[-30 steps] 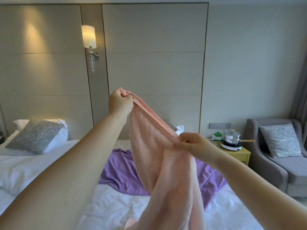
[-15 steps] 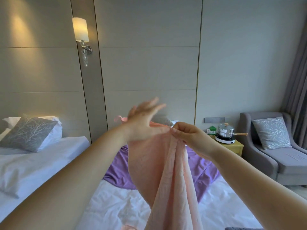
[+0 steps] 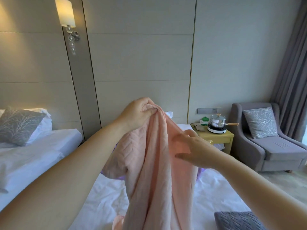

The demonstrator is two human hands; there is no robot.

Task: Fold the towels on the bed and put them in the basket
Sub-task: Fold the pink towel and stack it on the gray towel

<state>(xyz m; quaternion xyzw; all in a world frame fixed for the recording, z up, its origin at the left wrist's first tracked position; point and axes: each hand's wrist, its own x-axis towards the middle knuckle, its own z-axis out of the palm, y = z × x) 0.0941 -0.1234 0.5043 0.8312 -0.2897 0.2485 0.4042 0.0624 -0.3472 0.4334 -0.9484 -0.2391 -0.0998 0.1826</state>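
A pink towel (image 3: 156, 171) hangs in the air over the white bed (image 3: 103, 201). My left hand (image 3: 138, 113) grips its gathered top edge, fingers curled round the cloth. My right hand (image 3: 189, 150) is lower, with straight fingers lying against the right side of the hanging towel. Behind the pink towel only slivers of a purple towel (image 3: 200, 171) show on the bed. A grey folded towel (image 3: 237, 220) lies at the bottom right. No basket is in view.
A second bed with a grey patterned pillow (image 3: 18, 125) stands to the left. At the right are a yellow bedside table (image 3: 216, 135) carrying a small pot on a hotplate (image 3: 216, 123), a grey armchair (image 3: 272, 145) and a curtain (image 3: 292, 67).
My left hand has closed on the towel's top edge where my right hand pinched it. My right hand has let go and dropped lower, fingers straight. The view has turned right.
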